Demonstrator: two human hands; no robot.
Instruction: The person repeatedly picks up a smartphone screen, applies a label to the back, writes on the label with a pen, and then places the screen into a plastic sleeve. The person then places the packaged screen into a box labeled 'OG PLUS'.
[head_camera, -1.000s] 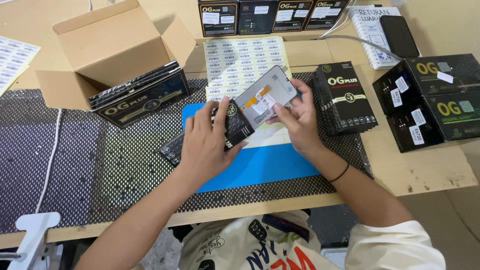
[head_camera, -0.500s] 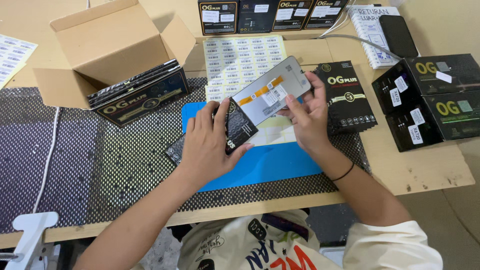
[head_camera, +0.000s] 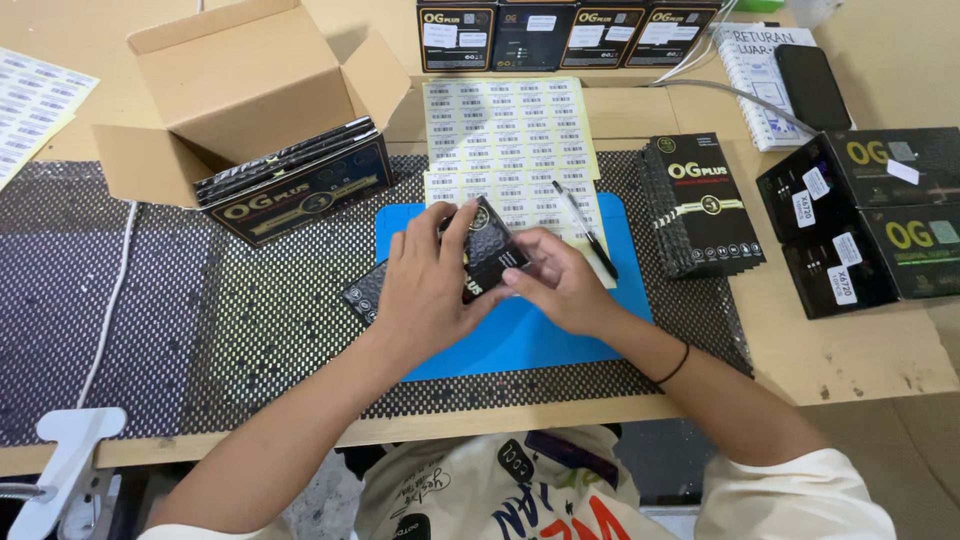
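Both hands' grip (head_camera: 500, 275) on black packet (head_camera: 490, 255)

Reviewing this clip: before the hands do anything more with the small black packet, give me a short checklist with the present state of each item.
1. Both hands on the small black packet: ok; left hand and right hand grip it.
2. Packet over the blue mat: ok.
3. Label sheets within sight beyond the mat: ok.
4. Pen lying on the sheets, apart from the hands: ok.
5. Stack of flat black packets beside the right hand, tidy: ok.
6. Packet closed or sealed: cannot tell, the fingers cover it.
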